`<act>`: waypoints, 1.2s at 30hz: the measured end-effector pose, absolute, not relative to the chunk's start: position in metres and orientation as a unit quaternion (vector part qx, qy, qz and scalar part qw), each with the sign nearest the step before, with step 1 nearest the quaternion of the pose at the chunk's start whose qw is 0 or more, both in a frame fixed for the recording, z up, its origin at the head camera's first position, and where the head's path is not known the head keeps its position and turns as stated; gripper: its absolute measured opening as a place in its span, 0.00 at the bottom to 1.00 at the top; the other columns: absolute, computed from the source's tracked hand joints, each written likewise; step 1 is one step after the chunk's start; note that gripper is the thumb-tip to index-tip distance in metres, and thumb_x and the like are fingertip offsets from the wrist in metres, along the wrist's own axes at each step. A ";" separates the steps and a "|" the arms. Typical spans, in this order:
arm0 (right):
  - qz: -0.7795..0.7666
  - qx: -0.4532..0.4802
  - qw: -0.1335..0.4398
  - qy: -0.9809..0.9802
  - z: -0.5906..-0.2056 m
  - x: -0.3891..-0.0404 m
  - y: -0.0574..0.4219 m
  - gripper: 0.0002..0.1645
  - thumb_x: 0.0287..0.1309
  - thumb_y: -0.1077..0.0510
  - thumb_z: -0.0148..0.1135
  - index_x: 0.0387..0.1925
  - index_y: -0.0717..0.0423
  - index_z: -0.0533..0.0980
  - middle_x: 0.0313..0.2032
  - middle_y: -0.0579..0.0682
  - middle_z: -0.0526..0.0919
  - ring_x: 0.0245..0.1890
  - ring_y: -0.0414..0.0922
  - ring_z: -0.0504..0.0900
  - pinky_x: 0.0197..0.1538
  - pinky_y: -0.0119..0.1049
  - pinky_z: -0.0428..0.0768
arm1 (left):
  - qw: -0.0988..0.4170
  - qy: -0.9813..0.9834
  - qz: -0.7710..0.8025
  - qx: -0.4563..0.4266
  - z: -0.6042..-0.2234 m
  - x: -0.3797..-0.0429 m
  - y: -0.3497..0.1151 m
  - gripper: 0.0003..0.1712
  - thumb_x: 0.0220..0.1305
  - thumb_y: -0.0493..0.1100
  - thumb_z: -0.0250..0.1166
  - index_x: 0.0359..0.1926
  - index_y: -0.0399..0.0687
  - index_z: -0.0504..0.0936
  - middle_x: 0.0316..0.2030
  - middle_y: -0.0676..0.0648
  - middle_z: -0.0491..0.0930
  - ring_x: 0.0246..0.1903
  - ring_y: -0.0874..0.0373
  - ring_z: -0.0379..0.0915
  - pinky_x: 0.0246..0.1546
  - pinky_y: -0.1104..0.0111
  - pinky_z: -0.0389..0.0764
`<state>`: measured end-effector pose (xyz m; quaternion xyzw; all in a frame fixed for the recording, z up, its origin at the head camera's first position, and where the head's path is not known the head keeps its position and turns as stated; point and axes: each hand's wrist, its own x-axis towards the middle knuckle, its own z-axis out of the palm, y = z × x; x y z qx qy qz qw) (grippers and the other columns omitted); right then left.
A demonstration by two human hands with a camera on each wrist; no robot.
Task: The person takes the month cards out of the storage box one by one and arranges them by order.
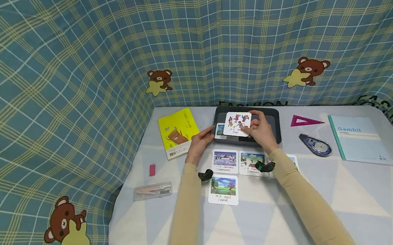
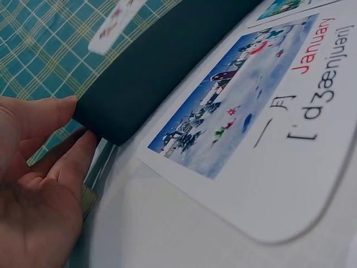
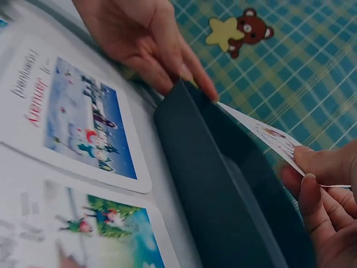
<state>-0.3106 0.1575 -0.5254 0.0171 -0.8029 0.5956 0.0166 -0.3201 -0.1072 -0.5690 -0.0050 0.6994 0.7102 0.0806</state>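
Observation:
My right hand (image 1: 260, 131) pinches a white picture card (image 1: 238, 122) with small figures and partly covered lettering, above a black tray (image 1: 274, 124). In the right wrist view the card (image 3: 268, 137) is seen nearly edge-on, between thumb and fingers. Fairly straight fingers of my left hand (image 1: 199, 145) touch the tray's near left corner, also shown in the left wrist view (image 2: 139, 95). Another card (image 1: 220, 130) lies in the tray's left part, partly covered. In front are the January card (image 1: 225, 160), the February card (image 1: 252, 160) and the April card (image 1: 224, 189).
Another card (image 1: 294, 159) lies partly under the right forearm. Leftward are a yellow booklet (image 1: 177, 130), a pink eraser (image 1: 152, 170) and a clear case (image 1: 152, 191). Rightward are a magenta set square (image 1: 299, 123), a correction tape (image 1: 315, 146) and a Gambit notebook (image 1: 360, 141). Checked cloth stands behind.

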 end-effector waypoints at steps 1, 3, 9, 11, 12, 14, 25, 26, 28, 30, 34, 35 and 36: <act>0.597 0.021 0.016 -0.802 -0.522 -0.304 0.161 0.47 0.62 0.55 0.72 0.75 0.45 0.56 0.31 0.56 0.77 0.30 0.62 0.79 0.36 0.50 0.81 | 0.080 0.699 0.711 -0.005 -0.569 -0.321 -0.107 0.23 0.72 0.39 0.64 0.66 0.55 0.80 0.67 0.49 0.75 0.69 0.55 0.67 0.67 0.63 0.72; 0.603 0.028 0.008 -0.797 -0.517 -0.288 0.167 0.48 0.63 0.54 0.72 0.76 0.44 0.55 0.31 0.55 0.76 0.30 0.63 0.77 0.37 0.50 0.81 | 0.081 0.697 0.712 -0.004 -0.569 -0.321 -0.108 0.23 0.72 0.39 0.65 0.66 0.55 0.80 0.67 0.49 0.75 0.69 0.55 0.67 0.67 0.63 0.72; 0.599 0.028 -0.037 -0.799 -0.512 -0.226 0.182 0.49 0.61 0.51 0.73 0.76 0.42 0.55 0.31 0.53 0.75 0.28 0.58 0.74 0.32 0.43 0.77 | 0.075 0.699 0.711 -0.005 -0.569 -0.320 -0.108 0.23 0.72 0.38 0.64 0.67 0.53 0.80 0.67 0.47 0.74 0.69 0.54 0.67 0.68 0.63 0.72; 0.596 0.029 -0.053 -0.801 -0.516 -0.206 0.184 0.49 0.61 0.53 0.74 0.75 0.45 0.55 0.30 0.53 0.74 0.25 0.51 0.74 0.29 0.39 0.76 | 0.069 0.700 0.711 -0.007 -0.568 -0.320 -0.109 0.23 0.72 0.38 0.64 0.67 0.52 0.80 0.67 0.47 0.75 0.69 0.53 0.67 0.68 0.62 0.71; 0.595 0.029 -0.063 -0.801 -0.520 -0.196 0.185 0.50 0.60 0.55 0.74 0.75 0.47 0.55 0.30 0.53 0.74 0.24 0.47 0.74 0.28 0.38 0.76 | 0.067 0.700 0.711 -0.011 -0.567 -0.320 -0.109 0.23 0.72 0.38 0.64 0.66 0.52 0.80 0.67 0.47 0.75 0.68 0.54 0.68 0.68 0.62 0.71; 0.593 0.025 -0.077 -0.801 -0.527 -0.177 0.186 0.49 0.59 0.57 0.75 0.74 0.49 0.56 0.28 0.52 0.73 0.22 0.42 0.74 0.27 0.36 0.77 | 0.064 0.700 0.711 -0.014 -0.566 -0.320 -0.108 0.23 0.72 0.38 0.64 0.66 0.53 0.80 0.66 0.47 0.75 0.68 0.55 0.69 0.68 0.63 0.71; 0.501 0.019 -0.075 -0.862 -0.559 -0.112 0.185 0.46 0.56 0.56 0.77 0.70 0.49 0.60 0.21 0.47 0.75 0.15 0.41 0.74 0.21 0.32 0.70 | 0.066 0.695 0.716 -0.017 -0.566 -0.321 -0.104 0.22 0.72 0.38 0.65 0.65 0.55 0.82 0.66 0.50 0.76 0.67 0.56 0.69 0.69 0.64 0.70; 0.490 0.020 -0.072 -0.868 -0.560 -0.111 0.184 0.45 0.57 0.56 0.76 0.70 0.49 0.60 0.20 0.46 0.75 0.15 0.41 0.74 0.20 0.32 0.71 | 0.065 0.696 0.715 -0.018 -0.566 -0.321 -0.104 0.22 0.72 0.38 0.65 0.65 0.55 0.82 0.66 0.50 0.76 0.67 0.55 0.69 0.69 0.63 0.70; 0.468 0.024 -0.064 -0.881 -0.562 -0.109 0.184 0.44 0.58 0.57 0.75 0.70 0.50 0.60 0.20 0.45 0.75 0.14 0.41 0.74 0.19 0.32 0.71 | 0.066 0.698 0.712 -0.020 -0.565 -0.321 -0.104 0.22 0.71 0.39 0.65 0.64 0.57 0.82 0.65 0.50 0.77 0.67 0.56 0.70 0.68 0.64 0.70; 0.439 0.028 -0.057 -0.896 -0.562 -0.107 0.184 0.44 0.58 0.56 0.75 0.69 0.52 0.61 0.19 0.44 0.74 0.14 0.40 0.72 0.19 0.31 0.70 | 0.071 0.698 0.712 -0.022 -0.566 -0.321 -0.104 0.22 0.71 0.39 0.65 0.64 0.58 0.83 0.65 0.51 0.77 0.66 0.57 0.70 0.68 0.65 0.71; 0.367 0.044 -0.040 -0.928 -0.559 -0.107 0.187 0.44 0.56 0.52 0.77 0.67 0.55 0.64 0.18 0.41 0.72 0.16 0.38 0.67 0.22 0.31 0.65 | 0.075 0.697 0.713 -0.025 -0.568 -0.322 -0.103 0.22 0.71 0.39 0.66 0.64 0.58 0.83 0.65 0.52 0.77 0.66 0.59 0.70 0.67 0.66 0.71; 0.350 0.048 -0.036 -0.935 -0.558 -0.107 0.188 0.44 0.54 0.50 0.78 0.67 0.55 0.65 0.19 0.40 0.72 0.16 0.38 0.66 0.22 0.31 0.64 | 0.074 0.697 0.713 -0.025 -0.568 -0.322 -0.103 0.22 0.71 0.39 0.66 0.64 0.58 0.83 0.65 0.52 0.77 0.66 0.58 0.70 0.68 0.65 0.71; 0.335 0.051 -0.034 -0.940 -0.557 -0.108 0.189 0.45 0.53 0.49 0.79 0.67 0.55 0.65 0.19 0.40 0.71 0.17 0.38 0.66 0.22 0.31 0.64 | 0.072 0.698 0.712 -0.024 -0.569 -0.322 -0.102 0.22 0.71 0.39 0.66 0.64 0.58 0.82 0.65 0.52 0.77 0.66 0.58 0.70 0.68 0.65 0.71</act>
